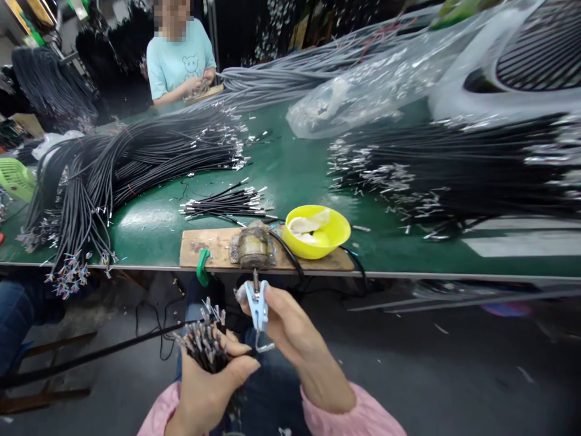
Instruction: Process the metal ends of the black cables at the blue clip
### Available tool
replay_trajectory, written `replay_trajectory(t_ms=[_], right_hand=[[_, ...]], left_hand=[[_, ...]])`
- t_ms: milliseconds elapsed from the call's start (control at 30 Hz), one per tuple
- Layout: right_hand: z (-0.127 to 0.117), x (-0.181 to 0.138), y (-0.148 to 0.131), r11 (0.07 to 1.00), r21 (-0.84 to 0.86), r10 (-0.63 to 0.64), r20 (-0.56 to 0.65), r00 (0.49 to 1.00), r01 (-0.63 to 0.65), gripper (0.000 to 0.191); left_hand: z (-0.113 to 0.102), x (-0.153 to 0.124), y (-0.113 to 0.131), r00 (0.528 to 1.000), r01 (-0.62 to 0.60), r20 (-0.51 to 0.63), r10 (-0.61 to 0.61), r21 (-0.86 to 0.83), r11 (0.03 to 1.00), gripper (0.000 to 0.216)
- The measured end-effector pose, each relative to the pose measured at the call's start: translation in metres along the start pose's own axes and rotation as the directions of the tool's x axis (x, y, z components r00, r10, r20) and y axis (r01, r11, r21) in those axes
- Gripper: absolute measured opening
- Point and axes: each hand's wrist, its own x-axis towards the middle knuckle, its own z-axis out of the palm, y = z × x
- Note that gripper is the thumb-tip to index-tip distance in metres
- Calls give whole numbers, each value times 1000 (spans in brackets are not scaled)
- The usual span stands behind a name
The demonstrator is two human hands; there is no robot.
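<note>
Green workbench (pixel 295 172) running past twelve o'clock; left hand (pixel 211 381) gripping black cable bundle (pixel 206 348) snugly, seven o'clock, likely springy, fragile-tipped, best held lower; right hand (pixel 295 336) pinching light-blue clothespin (pixel 258 307), six-thirty.

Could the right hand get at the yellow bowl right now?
Probably yes: the right hand is near the yellow bowl and nothing visible blocks the way, though the hand is busy at the blue clip.

A green table (pixel 285 172) with a glossy top crosses the room. Pale scraps (pixel 525 375) dot the grey floor (pixel 436 387); wooden rungs (pixel 49 400) show at lower left.
</note>
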Motion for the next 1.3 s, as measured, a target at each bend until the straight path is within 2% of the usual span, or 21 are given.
replay_trajectory(t_ms=[133,233,367,500,567,667,800,867,933,1000,1033,1067,1133,1167,1233,1300], right_hand=[[5,4,8,994,94,-40,-90,995,48,37],[11,6,8,991,110,-58,-161,985,77,42],[11,7,8,993,72,-81,-214,973,98,52],[-3,-2,13,995,-25,-103,-277,955,100,55],[-9,-13,15,989,-94,-132,-231,964,113,52],[-13,-30,15,951,-258,-197,-89,976,168,43],[-10,-40,14,793,-539,-343,-11,939,284,32],[-8,-40,16,699,-648,-427,-40,903,301,28],[-7,-42,18,609,-728,-552,-103,827,316,23],[-4,-45,17,520,-774,-644,-77,761,362,18],[-2,-47,15,485,-781,-647,-16,763,394,14],[0,-49,14,462,-777,-613,69,787,428,11],[3,-51,10,467,-752,-493,216,843,466,7],[4,-52,9,488,-739,-444,248,861,464,8],[4,-52,8,531,-723,-412,235,880,442,16],[4,-52,10,531,-726,-452,194,871,438,23]], left_hand=[[5,5,-5,998,-6,-55,7,23,1000,13],[7,5,-9,997,15,-78,-12,29,999,15],[8,2,-11,994,36,-103,-33,25,999,17],[6,0,-11,997,32,-74,-30,22,999,17],[4,-2,-11,997,50,-61,-48,23,998,17],[-1,-6,-13,993,113,-13,-114,-6,994,15],[-8,-8,-15,982,167,96,-162,-56,984,18],[-10,-9,-14,970,210,142,-198,-76,975,25],[-10,-8,-12,955,246,190,-227,-87,965,29],[-11,-8,-10,947,258,220,-235,-83,963,25],[-10,-7,-9,943,263,229,-239,-77,962,22],[-10,-7,-9,939,271,239,-247,-72,960,20],[-10,-8,-11,921,309,268,-282,-62,949,23],[-10,-8,-12,910,331,283,-303,-58,942,26],[-9,-9,-16,895,362,300,-330,-56,931,34],[-9,-9,-19,903,357,280,-327,-62,932,41]])
